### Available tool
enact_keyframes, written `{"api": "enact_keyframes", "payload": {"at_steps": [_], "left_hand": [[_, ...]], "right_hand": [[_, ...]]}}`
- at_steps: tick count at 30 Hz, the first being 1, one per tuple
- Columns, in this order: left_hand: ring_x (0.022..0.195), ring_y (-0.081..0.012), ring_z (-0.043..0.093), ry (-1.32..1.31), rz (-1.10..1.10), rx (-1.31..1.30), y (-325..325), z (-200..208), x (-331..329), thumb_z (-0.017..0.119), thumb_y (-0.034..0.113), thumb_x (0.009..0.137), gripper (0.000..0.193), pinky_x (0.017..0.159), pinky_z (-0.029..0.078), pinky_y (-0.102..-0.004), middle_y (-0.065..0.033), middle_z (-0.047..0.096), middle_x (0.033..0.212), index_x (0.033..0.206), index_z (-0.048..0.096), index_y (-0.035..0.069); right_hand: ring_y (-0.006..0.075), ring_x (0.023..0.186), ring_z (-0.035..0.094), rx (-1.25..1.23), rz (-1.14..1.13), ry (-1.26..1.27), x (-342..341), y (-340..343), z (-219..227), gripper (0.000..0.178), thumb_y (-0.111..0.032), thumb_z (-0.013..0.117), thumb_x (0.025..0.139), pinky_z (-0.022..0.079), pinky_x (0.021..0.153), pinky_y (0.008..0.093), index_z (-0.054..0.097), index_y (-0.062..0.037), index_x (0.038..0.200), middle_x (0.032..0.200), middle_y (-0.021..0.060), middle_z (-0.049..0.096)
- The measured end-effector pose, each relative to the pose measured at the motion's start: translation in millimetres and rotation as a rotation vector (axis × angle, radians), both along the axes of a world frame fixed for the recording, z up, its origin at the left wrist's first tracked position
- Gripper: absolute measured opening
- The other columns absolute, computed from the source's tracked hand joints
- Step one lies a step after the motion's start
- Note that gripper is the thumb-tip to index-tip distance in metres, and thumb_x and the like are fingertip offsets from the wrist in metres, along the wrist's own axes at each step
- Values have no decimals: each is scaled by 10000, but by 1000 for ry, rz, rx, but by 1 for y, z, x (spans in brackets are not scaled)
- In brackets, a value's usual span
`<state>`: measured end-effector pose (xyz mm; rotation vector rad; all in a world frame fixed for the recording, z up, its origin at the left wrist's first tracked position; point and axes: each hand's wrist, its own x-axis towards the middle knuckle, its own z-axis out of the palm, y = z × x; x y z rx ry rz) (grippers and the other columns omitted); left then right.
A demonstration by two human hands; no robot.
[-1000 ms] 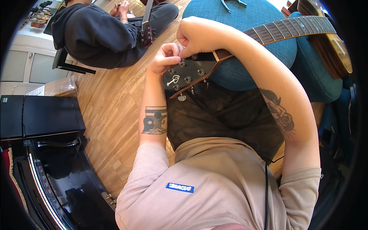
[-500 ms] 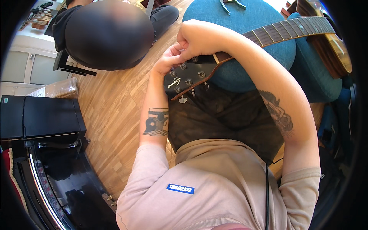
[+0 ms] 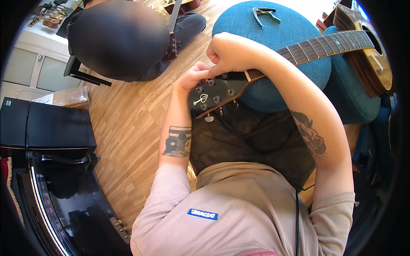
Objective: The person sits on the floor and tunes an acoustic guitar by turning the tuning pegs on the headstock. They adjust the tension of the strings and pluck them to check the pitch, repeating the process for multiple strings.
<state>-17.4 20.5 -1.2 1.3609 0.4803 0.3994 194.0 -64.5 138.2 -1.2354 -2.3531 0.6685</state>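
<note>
A dark guitar headstock [image 3: 218, 91] with silver tuning posts rests over my lap. Its neck [image 3: 324, 45] runs up right across a blue round pouf [image 3: 290, 34] to the wooden guitar body [image 3: 371, 64]. My left hand [image 3: 192, 77] pinches a tuning peg on the headstock's upper left edge. My right hand [image 3: 228, 53] is curled shut just above it, fingertips pressed onto the headstock's top edge by the pegs. What the fingertips pinch is hidden. Both forearms carry tattoos.
A metal capo [image 3: 265, 13] lies on the pouf's far side. Another person [image 3: 119, 38] sits on the wooden floor [image 3: 124, 128] at upper left with a second guitar. A black piano [image 3: 47, 141] stands at left, a white cabinet [image 3: 25, 64] behind it.
The other person has leaned forward, so their head now covers more of the upper left. My two hands stay at the headstock, shifting only slightly on the pegs.
</note>
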Motion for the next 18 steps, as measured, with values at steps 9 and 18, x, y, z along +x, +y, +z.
{"api": "enact_keyframes", "payload": {"at_steps": [9,18], "left_hand": [[826,-143,683,-321,-16,-176,-23,21,-2,773,-55,719,318,746,541,-247,-75,696,897,995,625,1],[820,-88,670,-74,-68,-110,-8,14,-1,783,85,810,234,730,524,-222,-59,711,924,993,665,0]], "right_hand": [[224,477,475,-6,-3,17,2,-1,-3,332,-202,775,664,398,483,354,529,-4,563,498,111,497],[220,473,436,-21,5,2,2,0,2,373,-222,797,652,381,476,353,508,-7,554,494,111,478]]}}
